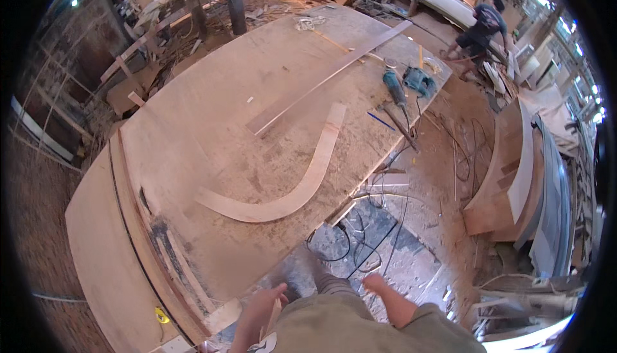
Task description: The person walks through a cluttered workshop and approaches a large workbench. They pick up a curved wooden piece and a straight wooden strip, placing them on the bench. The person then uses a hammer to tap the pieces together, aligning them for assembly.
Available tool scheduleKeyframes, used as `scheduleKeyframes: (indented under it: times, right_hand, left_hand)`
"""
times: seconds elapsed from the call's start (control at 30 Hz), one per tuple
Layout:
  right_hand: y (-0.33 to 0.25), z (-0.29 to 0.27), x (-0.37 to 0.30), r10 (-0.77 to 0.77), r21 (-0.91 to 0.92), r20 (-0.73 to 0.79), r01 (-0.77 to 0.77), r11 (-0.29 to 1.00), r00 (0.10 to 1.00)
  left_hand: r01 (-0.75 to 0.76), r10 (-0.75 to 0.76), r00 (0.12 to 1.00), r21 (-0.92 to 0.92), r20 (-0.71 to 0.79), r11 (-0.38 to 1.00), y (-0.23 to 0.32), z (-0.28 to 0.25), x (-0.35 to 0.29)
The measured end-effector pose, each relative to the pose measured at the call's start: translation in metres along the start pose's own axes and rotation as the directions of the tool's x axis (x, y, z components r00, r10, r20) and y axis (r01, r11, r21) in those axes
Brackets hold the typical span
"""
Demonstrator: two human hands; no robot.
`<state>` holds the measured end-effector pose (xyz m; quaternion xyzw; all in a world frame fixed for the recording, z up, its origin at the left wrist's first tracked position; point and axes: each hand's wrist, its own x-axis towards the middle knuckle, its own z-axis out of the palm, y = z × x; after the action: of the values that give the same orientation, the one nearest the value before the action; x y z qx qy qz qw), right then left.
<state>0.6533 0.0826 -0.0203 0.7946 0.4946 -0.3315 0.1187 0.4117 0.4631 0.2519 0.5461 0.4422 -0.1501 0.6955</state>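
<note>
My left hand (275, 292) hangs in front of my body by the near edge of the large wooden sheet (212, 128), its fingers curled. Something pale and narrow shows below that hand; whether the fingers grip it I cannot make out. To the right, my right hand (375, 283) is a loose fist over the dusty floor, with nothing visible in it. A curved wooden piece (267, 211), shaped like a hook, lies flat on the sheet ahead. Beyond it rests a long straight board (328, 76), set diagonally.
A teal grinder (394, 88), a teal jigsaw-like tool (419, 83), a hammer (402, 128) and a blue pencil (381, 121) lie at the sheet's right side. Cables (360, 244) trail over the floor. Curved panels (514, 173) stand right. Another person (486, 28) bends at far right.
</note>
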Motion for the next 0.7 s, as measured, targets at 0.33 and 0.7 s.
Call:
scheduleKeyframes:
  times: [0.33, 0.7]
  right_hand:
    - [-0.014, 0.007, 0.009, -0.01, 0.554, 0.296, -0.163, 0.816, 0.955]
    - [0.028, -0.042, -0.017, 0.307, 0.94, 0.254, -0.309, 0.146, 0.917]
  left_hand:
    - [0.488, -0.428, 0.856, -0.178, 0.29, 0.855, -0.015, 0.032, 0.013]
    - [0.288, -0.255, 0.957, -0.392, 0.135, 0.874, -0.014, -0.053, -0.005]
